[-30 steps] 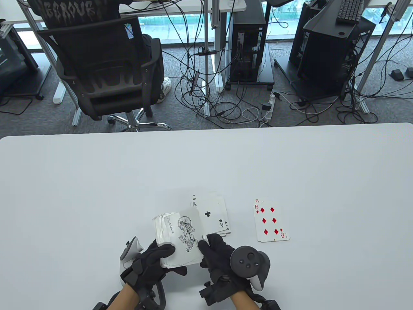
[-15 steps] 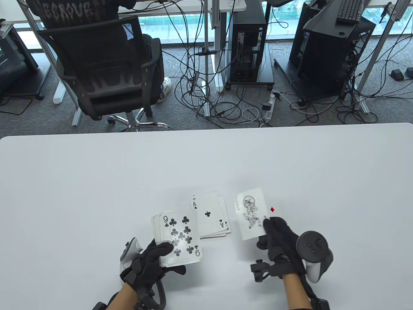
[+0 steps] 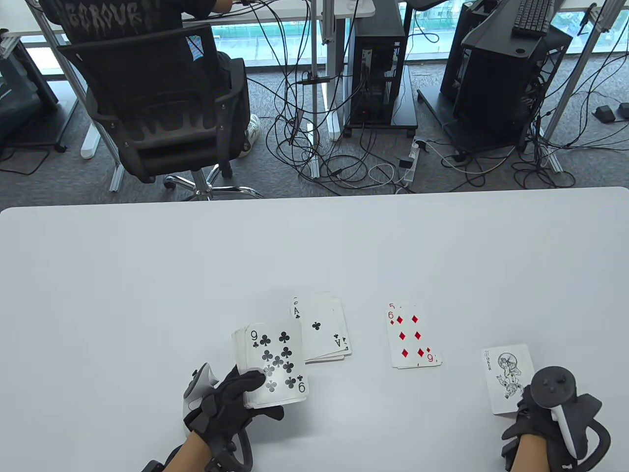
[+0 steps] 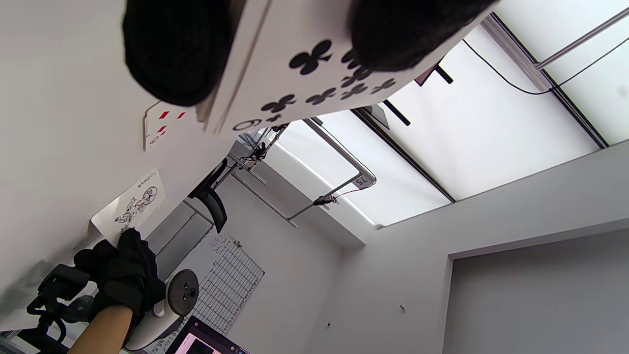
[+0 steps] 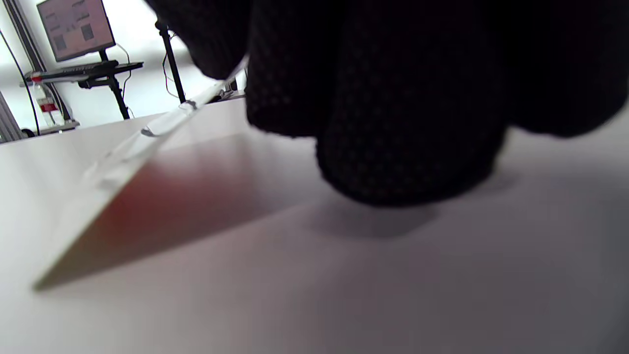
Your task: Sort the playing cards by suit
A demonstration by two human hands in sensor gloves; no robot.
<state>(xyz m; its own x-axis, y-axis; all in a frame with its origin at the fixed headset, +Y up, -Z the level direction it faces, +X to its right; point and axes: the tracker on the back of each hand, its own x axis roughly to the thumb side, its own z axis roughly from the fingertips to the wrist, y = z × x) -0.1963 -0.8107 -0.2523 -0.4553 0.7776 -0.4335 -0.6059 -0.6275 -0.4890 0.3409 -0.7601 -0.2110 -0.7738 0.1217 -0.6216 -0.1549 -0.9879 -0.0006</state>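
White counter (image 3: 147, 275): left hand (image 3: 231, 398) grips deck (image 3: 270, 364) near front edge, nine of clubs up. Right hand (image 3: 533, 418) pinches joker (image 3: 506, 376) toward front right corner, one edge lifted.

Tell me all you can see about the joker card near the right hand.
The joker card is white with a black jester drawing and "JOKER" lettered along its left edge. It looks like thin, glossy card, face up, right of the diamond pile and apart from it. The right hand pinches its near corner; its far edge is tilted off the table.

Face-up deck (image 3: 272, 364), club pile (image 3: 322, 327), diamond pile (image 3: 413, 337); joker (image 3: 506, 376) seemingly tilted.
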